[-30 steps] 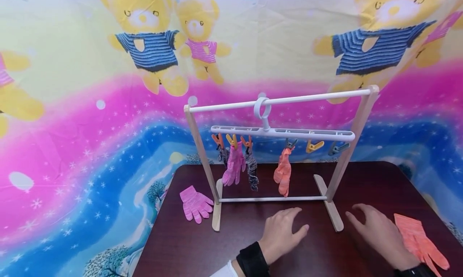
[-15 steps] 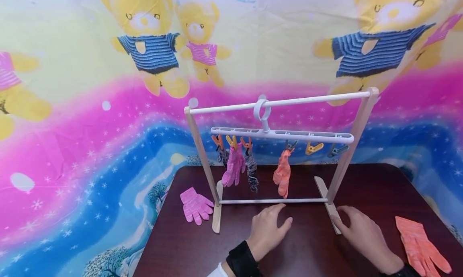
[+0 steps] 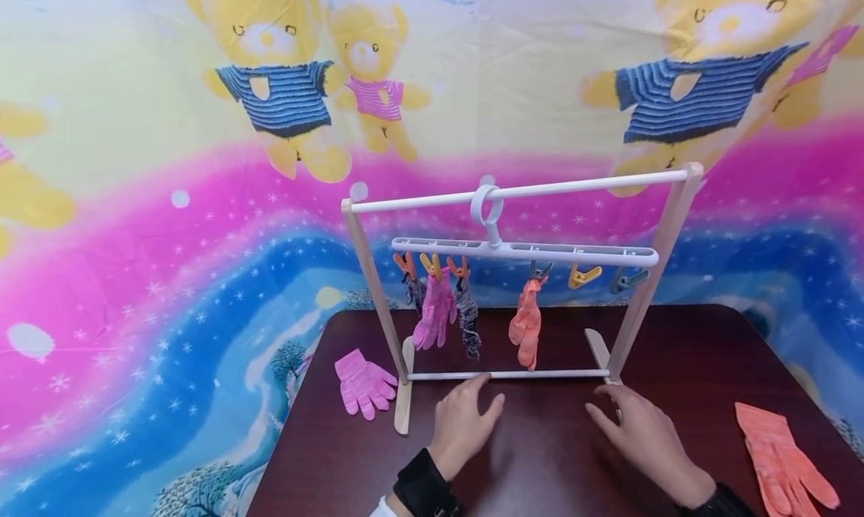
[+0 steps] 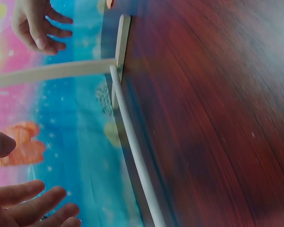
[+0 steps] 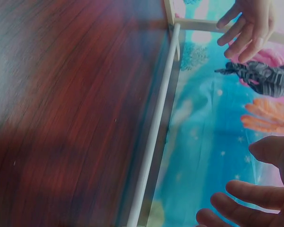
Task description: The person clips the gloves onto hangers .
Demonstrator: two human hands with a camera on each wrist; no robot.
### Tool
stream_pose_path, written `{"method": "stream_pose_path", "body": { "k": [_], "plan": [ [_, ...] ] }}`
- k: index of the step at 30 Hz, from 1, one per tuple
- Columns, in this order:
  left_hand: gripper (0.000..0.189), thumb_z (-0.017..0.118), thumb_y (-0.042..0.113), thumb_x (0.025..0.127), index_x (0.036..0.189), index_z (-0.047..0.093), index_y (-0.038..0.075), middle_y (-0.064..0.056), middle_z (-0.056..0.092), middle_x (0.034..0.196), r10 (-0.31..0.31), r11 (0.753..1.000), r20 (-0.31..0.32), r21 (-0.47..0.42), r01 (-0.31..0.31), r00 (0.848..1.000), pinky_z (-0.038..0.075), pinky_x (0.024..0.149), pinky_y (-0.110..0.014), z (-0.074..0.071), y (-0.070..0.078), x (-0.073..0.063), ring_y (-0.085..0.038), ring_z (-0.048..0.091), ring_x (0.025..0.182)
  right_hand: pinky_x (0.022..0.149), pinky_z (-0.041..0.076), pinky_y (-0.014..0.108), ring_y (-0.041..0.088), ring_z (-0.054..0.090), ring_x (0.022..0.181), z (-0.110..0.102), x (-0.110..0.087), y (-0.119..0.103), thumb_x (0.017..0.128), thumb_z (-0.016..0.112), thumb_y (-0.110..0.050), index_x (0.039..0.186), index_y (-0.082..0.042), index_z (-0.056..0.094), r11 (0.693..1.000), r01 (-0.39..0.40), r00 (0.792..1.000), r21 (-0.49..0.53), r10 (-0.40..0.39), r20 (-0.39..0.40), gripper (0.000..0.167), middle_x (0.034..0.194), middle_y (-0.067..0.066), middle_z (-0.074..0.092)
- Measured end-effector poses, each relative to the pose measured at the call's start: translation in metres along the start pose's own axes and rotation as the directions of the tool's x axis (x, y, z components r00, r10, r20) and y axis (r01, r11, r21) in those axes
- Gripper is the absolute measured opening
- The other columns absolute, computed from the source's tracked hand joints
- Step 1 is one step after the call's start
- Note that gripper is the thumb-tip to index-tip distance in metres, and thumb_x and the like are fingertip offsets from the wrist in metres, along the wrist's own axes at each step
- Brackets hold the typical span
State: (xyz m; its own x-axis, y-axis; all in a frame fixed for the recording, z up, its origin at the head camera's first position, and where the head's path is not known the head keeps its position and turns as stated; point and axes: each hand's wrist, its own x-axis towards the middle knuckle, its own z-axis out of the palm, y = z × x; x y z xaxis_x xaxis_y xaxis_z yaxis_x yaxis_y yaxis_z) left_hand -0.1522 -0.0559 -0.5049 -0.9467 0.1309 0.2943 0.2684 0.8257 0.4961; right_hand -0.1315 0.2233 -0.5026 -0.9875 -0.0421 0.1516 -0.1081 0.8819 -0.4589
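My left hand (image 3: 463,421) hovers over the table in front of the rack's low bar, fingers loosely spread and holding nothing. Near the foot of the rack's right post is my right hand (image 3: 646,438), its thumb and fingers apart with nothing between them. A white hanger (image 3: 523,251) hangs from the top bar of the wooden rack (image 3: 370,277). Clothespins on it hold a pink glove (image 3: 436,314), two dark grey knitted pieces, one a striped piece (image 3: 469,318), and an orange glove (image 3: 526,326). A yellow clothespin (image 3: 583,277) and a grey-blue clothespin (image 3: 629,280) hang without cloth.
On the dark wooden table (image 3: 540,457), a loose pink glove (image 3: 365,383) lies left of the rack. Another orange glove (image 3: 783,457) lies flat at the right. A curtain printed with bears (image 3: 290,97) stands behind the table.
Both hands have moved left over the table, the right one away from the loose orange glove. The rack and the hanging gloves stay in place.
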Motion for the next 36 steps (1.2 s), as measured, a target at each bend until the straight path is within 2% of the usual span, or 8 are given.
{"method": "stream_pose_path", "body": {
  "k": [4, 9, 16, 21, 26, 30, 36],
  "plan": [
    [0.04, 0.066, 0.043, 0.094, 0.127, 0.07, 0.02, 0.002, 0.074, 0.124, -0.04, 0.999, -0.016, -0.007, 0.04, 0.999, 0.056, 0.083, -0.043, -0.004, -0.012, -0.001, -0.017, 0.071, 0.112, 0.061, 0.051, 0.044, 0.026, 0.07, 0.08, 0.007, 0.0, -0.008, 0.088, 0.075, -0.03, 0.112, -0.006, 0.072, 0.999, 0.033, 0.999, 0.001, -0.033, -0.024, 0.033, 0.106, 0.013, 0.074],
    [0.04, 0.067, 0.043, 0.093, 0.126, 0.07, 0.02, 0.002, 0.074, 0.123, -0.095, 0.995, -0.026, -0.007, 0.095, 0.995, 0.056, 0.084, -0.044, -0.01, -0.026, -0.003, -0.019, 0.071, 0.111, 0.059, 0.05, 0.04, 0.02, 0.069, 0.077, 0.017, 0.0, -0.015, 0.087, 0.077, -0.028, 0.107, -0.01, 0.072, 0.998, 0.063, 0.997, 0.007, -0.062, -0.052, 0.028, 0.101, 0.007, 0.075],
    [0.04, 0.069, 0.04, 0.092, 0.124, 0.071, 0.016, -0.002, 0.075, 0.12, -0.138, 0.99, -0.069, -0.01, 0.137, 0.988, 0.056, 0.087, -0.045, -0.019, -0.047, -0.006, -0.022, 0.071, 0.111, 0.067, 0.053, 0.039, 0.021, 0.07, 0.085, 0.03, 0.001, -0.026, 0.084, 0.08, -0.026, 0.103, -0.01, 0.073, 0.991, 0.131, 0.984, -0.001, -0.13, -0.117, 0.026, 0.098, 0.005, 0.074],
    [0.04, 0.07, 0.04, 0.091, 0.123, 0.072, 0.017, -0.002, 0.076, 0.117, -0.168, 0.985, -0.11, 0.017, 0.171, 0.98, 0.055, 0.08, -0.047, -0.022, -0.064, -0.007, -0.027, 0.072, 0.105, 0.067, 0.052, 0.036, 0.017, 0.07, 0.084, 0.038, 0.004, -0.036, 0.084, 0.08, -0.027, 0.103, -0.011, 0.073, 0.99, 0.143, 0.985, 0.008, -0.142, -0.095, 0.025, 0.098, 0.003, 0.073],
    [0.04, 0.071, 0.04, 0.09, 0.122, 0.072, 0.015, -0.01, 0.077, 0.112, -0.212, 0.975, -0.123, 0.034, 0.218, 0.969, 0.053, 0.069, -0.047, -0.027, -0.081, -0.007, -0.034, 0.074, 0.094, 0.068, 0.053, 0.038, 0.019, 0.071, 0.086, 0.045, 0.006, -0.047, 0.085, 0.079, -0.028, 0.103, -0.012, 0.073, 0.991, 0.133, 0.989, 0.021, -0.131, -0.062, 0.025, 0.099, 0.002, 0.074],
    [0.041, 0.071, 0.039, 0.09, 0.12, 0.073, 0.013, -0.014, 0.077, 0.108, -0.251, 0.965, -0.14, 0.037, 0.258, 0.958, 0.053, 0.068, -0.047, -0.034, -0.097, -0.005, -0.035, 0.074, 0.093, 0.069, 0.054, 0.04, 0.02, 0.071, 0.088, 0.051, 0.008, -0.058, 0.085, 0.079, -0.027, 0.103, -0.013, 0.073, 0.99, 0.133, 0.991, 0.036, -0.132, -0.035, 0.024, 0.101, 0.003, 0.074],
    [0.038, 0.072, 0.035, 0.089, 0.116, 0.074, 0.009, -0.015, 0.077, 0.097, -0.286, 0.955, -0.188, 0.02, 0.295, 0.94, 0.05, 0.059, -0.044, -0.045, -0.12, 0.003, -0.033, 0.072, 0.08, 0.07, 0.055, 0.039, 0.018, 0.071, 0.089, 0.062, 0.013, -0.074, 0.085, 0.079, -0.03, 0.103, -0.014, 0.073, 0.988, 0.148, 0.989, 0.042, -0.148, -0.004, 0.025, 0.1, 0.0, 0.073]
  ]
}}
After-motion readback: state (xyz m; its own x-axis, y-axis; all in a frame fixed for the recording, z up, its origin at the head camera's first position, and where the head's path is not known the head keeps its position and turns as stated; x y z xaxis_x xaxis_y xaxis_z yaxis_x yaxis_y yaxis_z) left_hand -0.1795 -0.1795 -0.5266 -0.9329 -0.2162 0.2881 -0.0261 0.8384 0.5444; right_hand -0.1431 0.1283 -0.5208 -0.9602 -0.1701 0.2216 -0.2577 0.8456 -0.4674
